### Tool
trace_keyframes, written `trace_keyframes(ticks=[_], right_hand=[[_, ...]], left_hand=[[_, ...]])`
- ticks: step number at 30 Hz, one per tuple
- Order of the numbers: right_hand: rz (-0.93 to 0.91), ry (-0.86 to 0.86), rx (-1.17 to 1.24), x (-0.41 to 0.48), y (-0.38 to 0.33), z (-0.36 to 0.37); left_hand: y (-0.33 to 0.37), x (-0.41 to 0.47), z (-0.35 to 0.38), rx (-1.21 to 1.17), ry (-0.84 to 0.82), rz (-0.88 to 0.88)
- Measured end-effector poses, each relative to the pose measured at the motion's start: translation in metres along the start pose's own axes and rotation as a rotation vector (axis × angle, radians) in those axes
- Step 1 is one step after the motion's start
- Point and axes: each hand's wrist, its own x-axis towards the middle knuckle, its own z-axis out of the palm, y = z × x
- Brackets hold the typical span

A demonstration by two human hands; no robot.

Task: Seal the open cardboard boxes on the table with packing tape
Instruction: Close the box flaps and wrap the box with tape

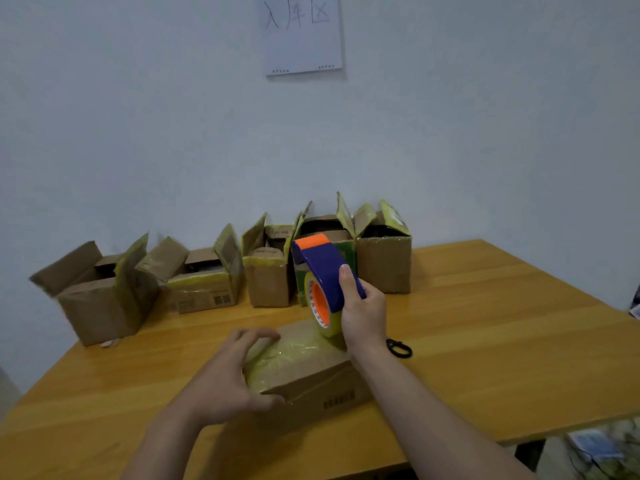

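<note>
A closed cardboard box lies on the wooden table in front of me, its top covered with yellowish tape. My left hand grips the box's left end, fingers curled over the top edge and thumb on the front face. My right hand holds a blue and orange tape dispenser with its tape roll resting on the far right part of the box top. Several open cardboard boxes stand in a row at the back, among them a large one at the left and one at the right.
A black pair of scissors lies on the table just right of my right wrist. A sheet of paper with handwriting hangs on the pale wall. Beyond the table's right front corner, blurred clutter sits lower down.
</note>
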Motion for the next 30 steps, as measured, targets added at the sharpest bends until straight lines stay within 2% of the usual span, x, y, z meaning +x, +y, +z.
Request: trace_keyframes(ticks=[4,7,15,17,23,27,30], right_hand=[[-0.125,0.137,-0.151,0.017,-0.014,-0.044],[-0.209,0.233,-0.415,0.032,-0.02,-0.089],[-0.25,0.388,-0.851,0.049,0.005,-0.186],[-0.232,0.419,-0.845,0.05,0.012,-0.203],[-0.149,0.644,-0.49,0.053,0.017,-0.234],[-0.148,0.782,-0.394,0.059,0.015,-0.244],[-0.166,0.801,-0.36,0.065,0.014,-0.246]], left_hand=[[0.011,-0.004,0.0,0.092,0.078,-0.036],[0.025,-0.001,-0.001,0.154,0.09,-0.07],[0.08,0.021,0.015,0.215,0.124,-0.044],[0.098,0.03,0.023,0.231,0.144,-0.023],[0.162,0.088,0.064,0.205,0.238,0.015],[0.198,0.136,0.105,0.248,0.206,-0.007],[0.215,0.163,0.139,0.267,0.143,-0.056]])
